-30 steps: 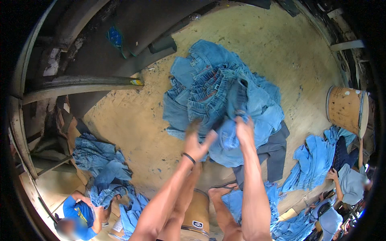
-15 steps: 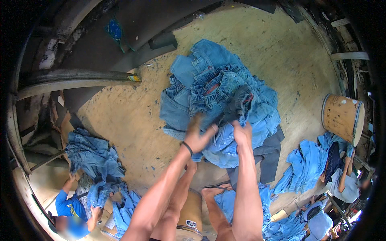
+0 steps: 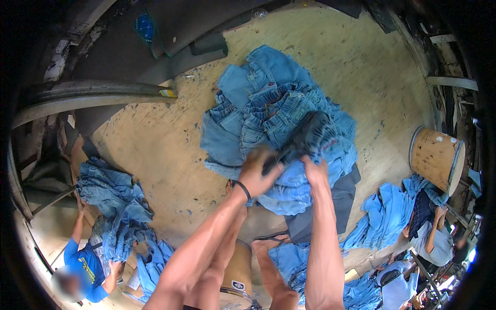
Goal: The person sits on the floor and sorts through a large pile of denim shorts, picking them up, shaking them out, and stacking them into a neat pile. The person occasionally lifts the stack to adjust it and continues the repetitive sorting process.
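Observation:
A heap of blue denim garments (image 3: pixel 279 111), several with gathered elastic waistbands, lies on the floor in front of me. On its near side is a darker denim garment (image 3: pixel 312 132), its elastic waistband bunched and blurred. My right hand (image 3: pixel 316 173) is closed on the near edge of this darker garment. My left hand (image 3: pixel 257 173), a dark band on its wrist, is smeared by motion; dark cloth shows between its thumb and fingers. Light-blue denim (image 3: pixel 289 194) lies beneath and between both hands. The fingertips of both hands are partly hidden.
A dark cloth (image 3: pixel 333 204) lies under the heap's near right side. A brown drum (image 3: pixel 436 157) stands at right, another (image 3: pixel 237 274) between my legs. At left a person in a blue shirt (image 3: pixel 85 268) handles denim (image 3: pixel 116 201); others work at lower right. A metal beam (image 3: pixel 103 98) juts from left.
My left hand has shifted slightly, and dark cloth now shows between its thumb and fingers. The darker garment's waistband has moved and blurred. My right hand keeps its grip. The whole view has shifted slightly.

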Demonstrator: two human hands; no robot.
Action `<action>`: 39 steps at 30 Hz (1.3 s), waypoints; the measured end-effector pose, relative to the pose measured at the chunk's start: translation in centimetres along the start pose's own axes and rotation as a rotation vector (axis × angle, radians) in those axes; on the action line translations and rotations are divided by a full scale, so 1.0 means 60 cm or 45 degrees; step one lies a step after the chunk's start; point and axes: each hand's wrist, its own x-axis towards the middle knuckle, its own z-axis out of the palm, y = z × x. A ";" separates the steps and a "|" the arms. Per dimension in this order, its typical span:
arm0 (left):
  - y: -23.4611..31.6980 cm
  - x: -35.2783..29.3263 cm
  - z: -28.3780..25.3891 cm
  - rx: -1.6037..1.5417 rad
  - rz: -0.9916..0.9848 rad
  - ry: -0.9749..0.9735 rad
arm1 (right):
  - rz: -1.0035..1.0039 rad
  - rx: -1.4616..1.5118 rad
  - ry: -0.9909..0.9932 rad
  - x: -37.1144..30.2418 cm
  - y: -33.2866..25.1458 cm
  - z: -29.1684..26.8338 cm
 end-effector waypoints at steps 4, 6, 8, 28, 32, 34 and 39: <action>-0.046 0.099 -0.016 0.115 -0.232 0.551 | 0.044 0.192 0.097 -0.118 0.030 -0.107; -0.054 0.130 -0.031 0.107 -0.658 0.515 | -0.009 0.034 0.246 -0.181 0.037 -0.144; -0.055 0.136 -0.050 -0.003 -0.759 0.326 | -0.015 0.069 0.243 -0.199 0.030 -0.144; -0.027 0.047 -0.005 -0.109 -0.373 -0.039 | 0.160 0.208 0.248 -0.089 0.064 -0.039; 0.053 -0.056 0.061 0.069 0.086 0.037 | 0.090 -0.009 0.126 -0.093 0.054 0.007; 0.074 -0.096 0.085 0.042 0.021 0.097 | 0.157 -0.377 0.223 -0.092 0.045 0.030; 0.105 -0.156 0.114 0.073 0.013 0.065 | 0.324 -0.454 0.039 -0.095 0.056 -0.005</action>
